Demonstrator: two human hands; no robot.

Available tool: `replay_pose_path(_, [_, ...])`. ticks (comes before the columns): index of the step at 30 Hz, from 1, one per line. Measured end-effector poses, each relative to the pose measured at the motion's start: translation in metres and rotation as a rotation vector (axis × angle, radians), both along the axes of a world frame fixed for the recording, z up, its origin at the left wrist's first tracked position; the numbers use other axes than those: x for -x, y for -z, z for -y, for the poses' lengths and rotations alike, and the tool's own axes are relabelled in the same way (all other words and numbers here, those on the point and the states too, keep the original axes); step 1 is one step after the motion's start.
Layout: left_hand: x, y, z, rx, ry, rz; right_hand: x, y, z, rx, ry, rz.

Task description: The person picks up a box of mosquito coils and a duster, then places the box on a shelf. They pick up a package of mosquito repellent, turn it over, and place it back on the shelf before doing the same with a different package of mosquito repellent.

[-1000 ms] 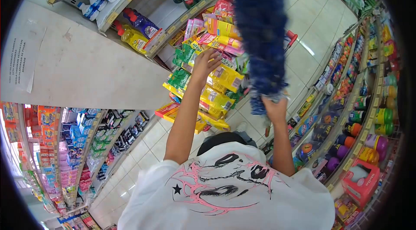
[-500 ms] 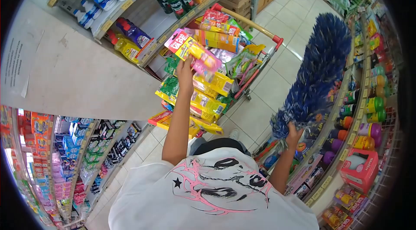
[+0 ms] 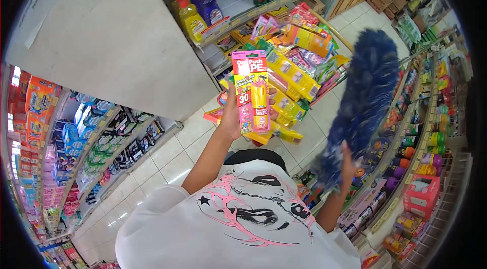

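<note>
My left hand (image 3: 232, 118) is closed around a pink and yellow blister pack (image 3: 252, 94) marked "One Push VAPE". Its printed front faces me, and my fingertips show at its right edge. In my right hand (image 3: 349, 170) is the lower end of a long, fluffy blue duster (image 3: 368, 86), which points up and away from me. Slight motion blur softens the duster. Just beyond the blister pack, several yellow packets (image 3: 294, 76) lie piled in a shopping cart, partly hidden by the pack and my left hand.
Bottles of cleaner (image 3: 193, 21) stand on the shelf ahead, beside a plain pale panel (image 3: 111, 30). Shelves of small packaged goods (image 3: 101, 152) run along the left. On the right, a curved rack carries colourful jars (image 3: 436, 138) and a red box (image 3: 422, 195). Tiled floor (image 3: 172, 157) lies between.
My left hand has brought the blister pack from above the cart closer to my body and turned it upright, front toward me. My right hand still grips the duster. The view has shifted left.
</note>
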State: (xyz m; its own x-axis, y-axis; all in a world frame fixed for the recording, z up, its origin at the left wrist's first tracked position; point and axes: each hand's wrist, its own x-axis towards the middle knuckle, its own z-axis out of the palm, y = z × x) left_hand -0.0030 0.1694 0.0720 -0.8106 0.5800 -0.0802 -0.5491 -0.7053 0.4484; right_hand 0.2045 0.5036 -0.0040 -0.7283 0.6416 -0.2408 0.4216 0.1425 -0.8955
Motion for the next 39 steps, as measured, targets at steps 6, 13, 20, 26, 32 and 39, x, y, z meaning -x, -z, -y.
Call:
replay_pose_path(6, [0.014, 0.045, 0.071, -0.378, 0.164, 0.091, 0.007, -0.098, 0.152, -0.247, -1.140, -0.084])
replay_pose_path(13, [-0.026, 0.010, 0.124, 0.190, -0.091, -0.047, 0.002, -0.089, 0.200, -0.390, -0.173, -0.091])
replay_pose_path(20, [-0.021, 0.048, 0.154, -0.389, 0.262, 0.035, -0.024, -0.137, 0.202, -0.421, -1.010, 0.147])
replay_pose_path(26, [-0.042, 0.034, 0.148, 0.154, 0.285, -0.002, -0.003, -0.139, 0.196, -0.675, -0.611, -0.090])
replay_pose_path(32, [-0.040, 0.029, 0.158, 0.052, 0.184, 0.060, -0.034, -0.143, 0.196, -0.877, -0.364, -0.225])
replay_pose_path(39, [-0.048, 0.019, 0.157, -0.070, 0.194, 0.124, -0.002, -0.148, 0.208, -0.643, -0.356, 0.099])
